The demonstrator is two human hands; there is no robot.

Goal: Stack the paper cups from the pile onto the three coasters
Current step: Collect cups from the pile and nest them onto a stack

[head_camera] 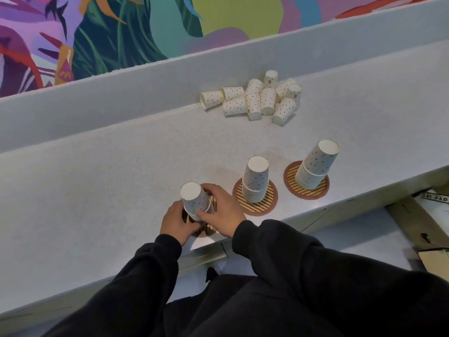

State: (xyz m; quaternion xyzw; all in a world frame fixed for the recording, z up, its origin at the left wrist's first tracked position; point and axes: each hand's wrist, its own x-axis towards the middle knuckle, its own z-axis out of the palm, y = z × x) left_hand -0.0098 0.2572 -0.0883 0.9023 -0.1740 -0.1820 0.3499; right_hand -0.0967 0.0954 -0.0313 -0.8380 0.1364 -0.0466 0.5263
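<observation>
Several dotted white paper cups lie in a loose pile (255, 98) against the counter's back wall. Three round striped coasters sit near the front edge. The right coaster (291, 177) carries a tall upside-down stack (317, 164). On the middle coaster (269, 203) stands a shorter stack (255, 181). The left coaster (206, 231) is mostly hidden by my hands. My left hand (176, 221) and my right hand (223, 210) both grip the left stack (194, 200) from either side, low down near its base.
The grey counter (97, 190) has a raised back ledge (121, 93) below a colourful mural. Its front edge runs just behind my wrists. Cardboard and wooden pieces (432, 215) lie on the floor at the lower right.
</observation>
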